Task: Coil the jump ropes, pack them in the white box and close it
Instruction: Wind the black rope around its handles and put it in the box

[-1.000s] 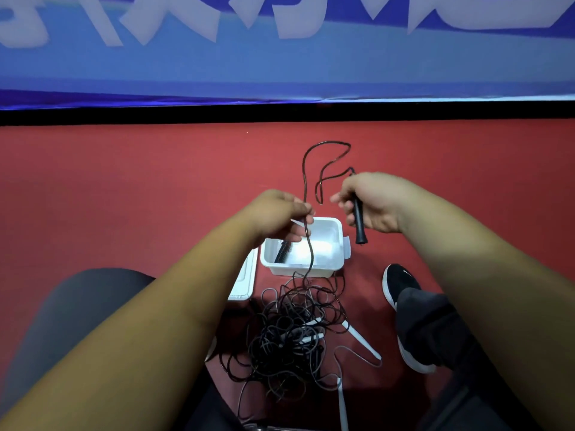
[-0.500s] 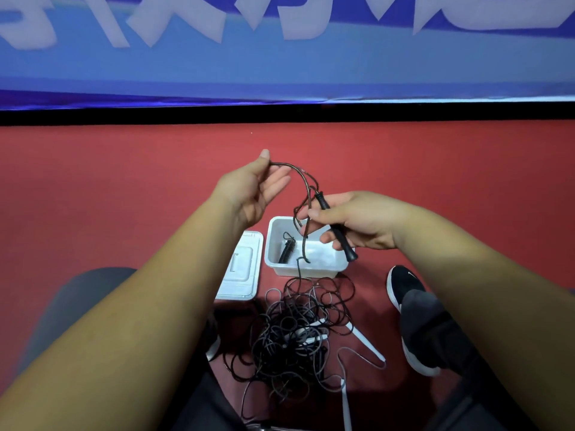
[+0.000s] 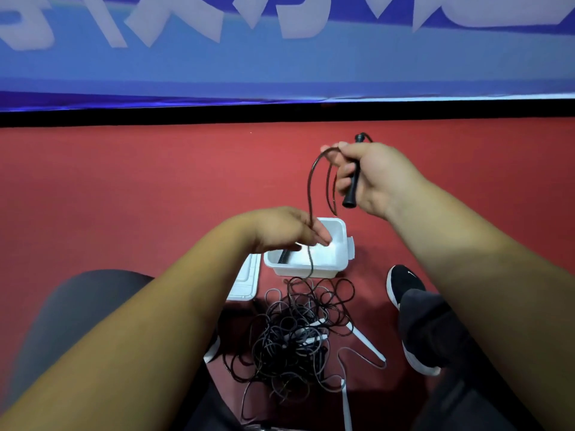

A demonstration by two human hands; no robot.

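Note:
My right hand [image 3: 375, 178] grips a black jump-rope handle [image 3: 352, 185], held upright above the floor, with loops of black rope [image 3: 310, 188] hanging from its fingers. One strand runs down past my left hand [image 3: 289, 230], which hovers over the open white box [image 3: 337, 259]; its fingers seem to pinch the strand. A black handle [image 3: 283, 256] lies inside the box. In front of the box sits a tangled pile of black ropes [image 3: 298, 334] with white handles [image 3: 368, 342] sticking out.
The white lid [image 3: 247, 283] lies flat on the red floor left of the box. My black shoe [image 3: 404, 286] rests right of the pile, my knee at lower left. A blue banner wall [image 3: 280, 57] stands behind.
My right hand rose and moved right with the handle, now held upright. My left hand dropped from beside it to just over the box, drawing rope out.

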